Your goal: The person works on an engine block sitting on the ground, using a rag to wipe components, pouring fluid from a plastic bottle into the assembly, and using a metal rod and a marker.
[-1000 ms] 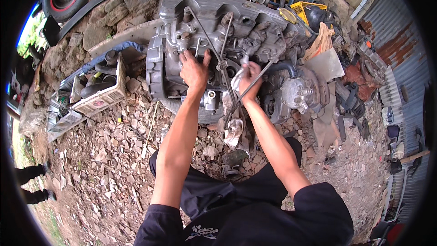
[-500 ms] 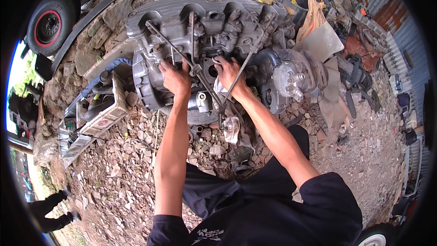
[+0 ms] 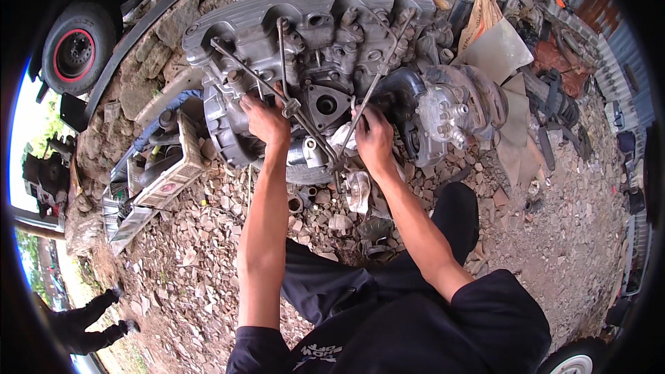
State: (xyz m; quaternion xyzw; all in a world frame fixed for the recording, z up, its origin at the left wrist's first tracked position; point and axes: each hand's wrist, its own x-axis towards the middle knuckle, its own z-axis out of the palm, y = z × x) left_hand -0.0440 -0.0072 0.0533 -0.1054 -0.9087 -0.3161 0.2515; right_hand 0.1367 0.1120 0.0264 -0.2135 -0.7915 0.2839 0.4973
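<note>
A grey metal engine (image 3: 312,10) fills the upper middle, with thin metal pipes (image 3: 249,66) branching across it. My left hand (image 3: 267,118) rests at the engine's left-middle by a pipe, fingers curled; what they grip is hidden. A triangular flange (image 3: 325,104) with a round dark opening lies exposed between my hands. My right hand (image 3: 370,135) is just right of the flange beside a slanting pipe, fingers bent around something I cannot make out. A white rag (image 3: 341,138) lies against it. A silver cylinder (image 3: 313,152) sits below the flange.
A crate of parts (image 3: 166,180) stands left on gravel (image 3: 194,256), before rocks and a red-rimmed wheel (image 3: 75,55). A person's legs (image 3: 86,318) show at lower left. Sacking (image 3: 485,10), scrap parts and a corrugated sheet wall (image 3: 582,0) line the right.
My right hand went up to the flange, then moved down and right, uncovering its opening. My left hand stays at the engine. The view has shifted, bringing the wheel lower.
</note>
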